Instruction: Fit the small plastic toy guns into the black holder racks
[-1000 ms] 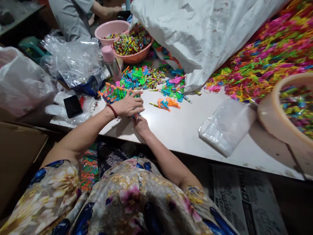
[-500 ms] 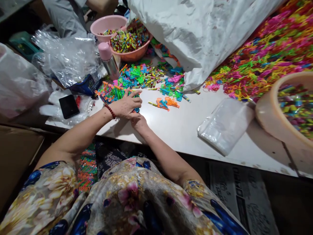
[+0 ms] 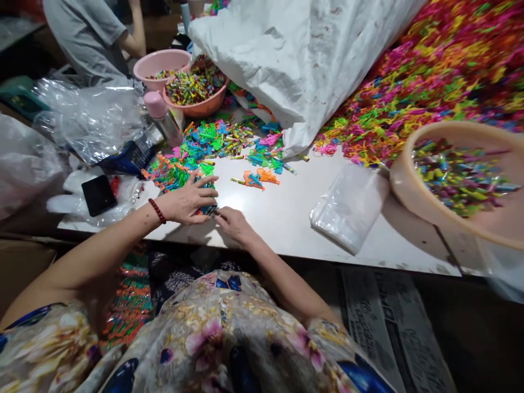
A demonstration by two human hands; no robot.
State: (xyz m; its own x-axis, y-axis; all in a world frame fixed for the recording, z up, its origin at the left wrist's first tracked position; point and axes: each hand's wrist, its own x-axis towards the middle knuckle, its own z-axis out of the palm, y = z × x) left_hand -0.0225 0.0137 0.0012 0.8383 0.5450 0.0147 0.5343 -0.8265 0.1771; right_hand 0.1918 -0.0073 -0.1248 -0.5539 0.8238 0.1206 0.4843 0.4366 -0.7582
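Under the left hand [image 3: 186, 201] — toy pieces [image 3: 204, 203], mostly hidden.

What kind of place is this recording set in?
Probably a small workshop for sorting or packing cheap plastic toys. A white worktable carries a huge heap of bright multicoloured plastic pieces, round plastic basins filled with small coloured tubes, and a stack of clear plastic bags.

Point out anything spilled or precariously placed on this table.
The beige basin of coloured pieces juts past the table edge at the near right. Loose plastic toys spill from the white sack across the far side. The left hand rests on a small bundle.
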